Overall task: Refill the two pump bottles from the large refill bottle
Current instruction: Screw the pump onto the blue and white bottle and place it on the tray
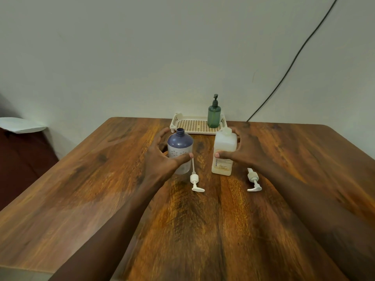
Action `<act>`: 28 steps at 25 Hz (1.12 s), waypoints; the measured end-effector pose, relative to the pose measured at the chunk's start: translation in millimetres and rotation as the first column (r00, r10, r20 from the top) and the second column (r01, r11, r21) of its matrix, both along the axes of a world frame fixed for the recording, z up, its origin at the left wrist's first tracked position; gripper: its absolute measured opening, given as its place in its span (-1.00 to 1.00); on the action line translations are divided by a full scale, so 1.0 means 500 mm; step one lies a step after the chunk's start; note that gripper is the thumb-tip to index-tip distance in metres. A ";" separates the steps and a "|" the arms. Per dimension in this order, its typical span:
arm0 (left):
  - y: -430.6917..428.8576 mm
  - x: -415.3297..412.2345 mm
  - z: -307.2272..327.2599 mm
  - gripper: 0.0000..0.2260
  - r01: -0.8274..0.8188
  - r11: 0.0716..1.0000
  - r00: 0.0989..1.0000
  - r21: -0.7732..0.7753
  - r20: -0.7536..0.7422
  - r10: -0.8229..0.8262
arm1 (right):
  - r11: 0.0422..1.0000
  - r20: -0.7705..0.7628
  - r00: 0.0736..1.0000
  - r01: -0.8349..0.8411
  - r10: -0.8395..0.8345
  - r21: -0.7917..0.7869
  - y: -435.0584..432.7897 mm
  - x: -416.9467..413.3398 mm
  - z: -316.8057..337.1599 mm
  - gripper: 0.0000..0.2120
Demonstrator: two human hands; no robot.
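Observation:
A purple-topped round bottle (180, 147) stands upright on the wooden table (101, 189), its neck uncapped. My left hand (162, 157) wraps its left side, thumb across the front. To the right stands a square translucent white refill bottle (224, 151) with yellowish liquid low inside; my right hand (241, 152) grips its right side, thumb on the front. Two white pump heads lie on the table: one pump head (195, 180) in front of the purple bottle, the other pump head (253, 180) below my right hand. A green pump bottle (214, 115) with its pump on stands in a tray.
The cream perforated tray (190, 124) sits at the table's far edge against the wall. A black cable (294, 57) runs down the wall to the table's back right. White paper (18, 124) lies on a dark surface at the left.

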State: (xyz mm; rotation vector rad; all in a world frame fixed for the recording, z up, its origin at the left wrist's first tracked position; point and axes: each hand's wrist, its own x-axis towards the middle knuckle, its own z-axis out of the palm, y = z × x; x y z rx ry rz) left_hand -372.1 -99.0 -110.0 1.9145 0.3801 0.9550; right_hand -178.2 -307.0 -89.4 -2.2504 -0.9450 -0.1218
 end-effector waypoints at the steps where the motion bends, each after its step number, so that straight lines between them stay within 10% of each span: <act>1: 0.003 0.000 0.002 -0.06 0.004 1.000 1.000 -0.005 0.010 -0.004 | 1.000 0.033 0.999 0.002 -0.002 -0.011 -0.001 -0.005 0.002 0.03; 7: 0.025 -0.010 -0.001 -0.04 -0.047 0.998 0.999 0.039 0.022 0.046 | 0.982 0.621 0.761 -0.152 0.189 -0.112 0.038 -0.078 0.041 -0.35; 12: 0.045 -0.034 -0.015 -0.03 -0.082 0.997 0.996 0.017 0.027 0.081 | 0.817 0.607 0.549 -0.346 0.575 -0.461 0.118 -0.124 0.007 -0.69; 19: 0.075 -0.062 -0.026 -0.03 -0.115 0.993 0.993 0.027 0.010 0.115 | 0.542 0.255 0.637 -0.305 0.727 -0.783 0.163 -0.139 -0.045 -0.62; 24: 0.076 -0.071 -0.030 -0.05 -0.122 0.992 0.993 0.024 0.001 0.122 | 0.679 0.209 0.788 -0.324 0.579 -0.659 0.164 -0.132 -0.017 -0.63; 28: 0.067 -0.075 -0.030 -0.05 -0.109 0.994 0.994 0.005 -0.004 0.109 | 0.909 0.198 0.890 -0.386 0.411 -0.155 0.158 -0.128 0.049 -0.63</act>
